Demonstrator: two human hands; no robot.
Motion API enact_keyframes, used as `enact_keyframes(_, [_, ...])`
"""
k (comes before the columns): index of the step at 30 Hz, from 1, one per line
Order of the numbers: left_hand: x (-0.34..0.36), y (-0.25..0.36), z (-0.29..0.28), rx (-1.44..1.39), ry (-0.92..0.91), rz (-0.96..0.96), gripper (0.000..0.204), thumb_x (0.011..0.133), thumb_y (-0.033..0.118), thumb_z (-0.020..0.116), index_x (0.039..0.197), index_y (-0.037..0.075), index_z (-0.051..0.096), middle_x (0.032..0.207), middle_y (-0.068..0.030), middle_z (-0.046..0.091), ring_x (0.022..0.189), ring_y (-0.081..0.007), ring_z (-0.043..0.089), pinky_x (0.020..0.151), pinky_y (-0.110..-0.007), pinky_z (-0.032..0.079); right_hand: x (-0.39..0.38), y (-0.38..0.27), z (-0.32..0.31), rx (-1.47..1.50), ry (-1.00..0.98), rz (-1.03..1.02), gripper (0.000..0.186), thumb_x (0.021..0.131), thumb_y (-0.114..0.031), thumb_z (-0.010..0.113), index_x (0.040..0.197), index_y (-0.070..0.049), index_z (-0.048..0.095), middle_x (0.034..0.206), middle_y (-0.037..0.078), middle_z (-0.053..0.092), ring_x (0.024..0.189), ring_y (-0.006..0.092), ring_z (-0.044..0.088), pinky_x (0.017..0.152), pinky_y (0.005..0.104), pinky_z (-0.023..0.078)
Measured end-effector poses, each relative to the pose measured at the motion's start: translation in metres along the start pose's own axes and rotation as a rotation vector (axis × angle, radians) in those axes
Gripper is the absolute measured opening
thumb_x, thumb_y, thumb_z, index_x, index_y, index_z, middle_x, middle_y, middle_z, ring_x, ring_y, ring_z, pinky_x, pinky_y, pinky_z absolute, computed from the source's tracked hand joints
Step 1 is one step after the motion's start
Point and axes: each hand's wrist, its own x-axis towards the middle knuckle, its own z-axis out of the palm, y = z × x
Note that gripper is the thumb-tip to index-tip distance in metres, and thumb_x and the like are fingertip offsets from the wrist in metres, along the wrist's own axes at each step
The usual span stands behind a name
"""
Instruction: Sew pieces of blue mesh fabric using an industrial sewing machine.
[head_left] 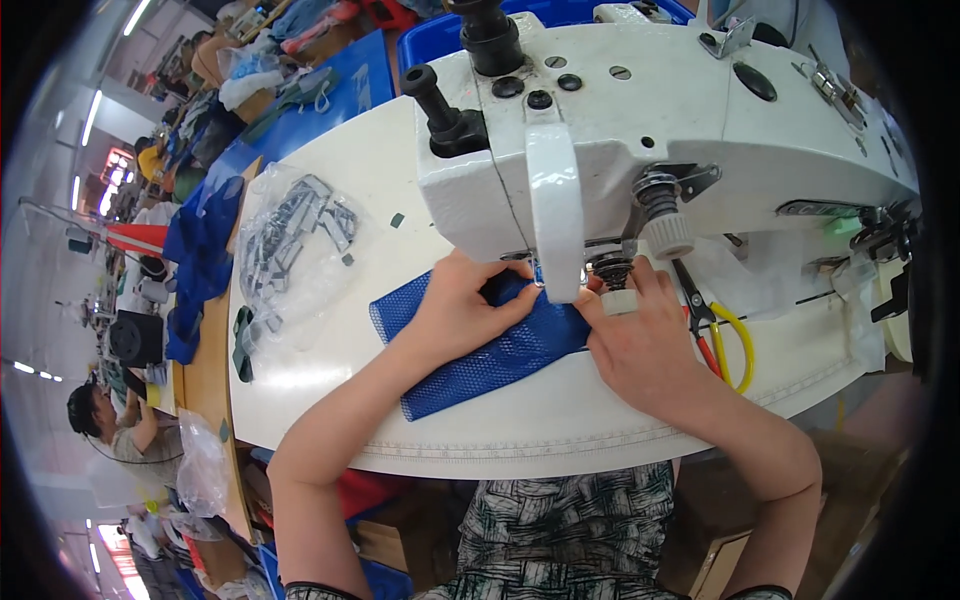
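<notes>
Got blue mesh cloth [470, 375] on the white tabletop [295, 395], bunched between left grip [468, 305] and right grip [642, 345], spreading out beneath and left of the left one. Pinching a fold of it, thumb to forefinger, in the left. Resting right thumb at the cloth's right end; can't tell if closed on it, fingers partly hidden behind machine parts. Looks mid-job, judging by cloth brought up to the sewing machine [640, 110], right ahead of both grips. Can't see needle tip or any stitching, so can't say how much is done; would call the held edge unfinished, and can't tell what else is left. Farther out: see scissors [702, 312] just right of right grip, clear bag of grey pieces [300, 225] well left of left grip, dark green scrap [243, 343] nearer that side's edge.
</notes>
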Motion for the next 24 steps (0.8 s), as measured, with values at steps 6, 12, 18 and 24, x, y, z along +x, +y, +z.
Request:
enact_keyframes(6, [0.002, 0.023, -0.027, 0.197, -0.237, 0.16, 0.013, 0.086, 0.004, 0.072, 0.098, 0.007, 0.076, 0.108, -0.0123, 0.074, 0.097, -0.0342, 0.071, 0.084, -0.048, 0.051, 0.002, 0.004, 0.002, 0.085, -0.036, 0.015, 0.022, 0.079, -0.016, 0.073, 0.094, -0.001, 0.073, 0.121, 0.012, 0.052, 0.114, 0.0308, 0.05, 0.092, 0.0446, 0.045])
enact_keyframes(12, [-0.014, 0.054, -0.037, 0.289, -0.334, 0.249, 0.025, 0.083, 0.001, 0.067, 0.106, 0.009, 0.07, 0.114, -0.0059, 0.062, 0.132, -0.0297, 0.054, 0.123, -0.066, 0.015, 0.005, 0.011, -0.009, 0.128, -0.137, 0.022, 0.027, 0.08, -0.016, 0.073, 0.103, -0.001, 0.073, 0.115, 0.016, 0.056, 0.114, 0.0341, 0.051, 0.092, 0.0475, 0.046])
enact_keyframes(18, [-0.026, 0.035, -0.005, 0.201, -0.18, 0.081, 0.035, 0.087, 0.001, 0.065, 0.121, 0.006, 0.068, 0.119, -0.0108, 0.06, 0.127, -0.0308, 0.055, 0.119, -0.063, 0.023, 0.002, 0.007, -0.005, 0.051, -0.146, -0.012, 0.051, 0.083, -0.016, 0.072, 0.134, -0.014, 0.067, 0.103, 0.015, 0.06, 0.112, 0.036, 0.054, 0.091, 0.0511, 0.046])
enact_keyframes(24, [-0.031, 0.026, 0.001, 0.136, -0.14, 0.082, 0.043, 0.089, 0.003, 0.065, 0.133, 0.005, 0.066, 0.128, -0.0133, 0.056, 0.129, -0.0302, 0.052, 0.117, -0.061, 0.026, 0.005, 0.005, -0.012, 0.087, -0.354, 0.108, 0.062, 0.09, -0.009, 0.066, 0.15, -0.025, 0.06, 0.123, 0.013, 0.069, 0.11, 0.0354, 0.065, 0.1, 0.0567, 0.044])
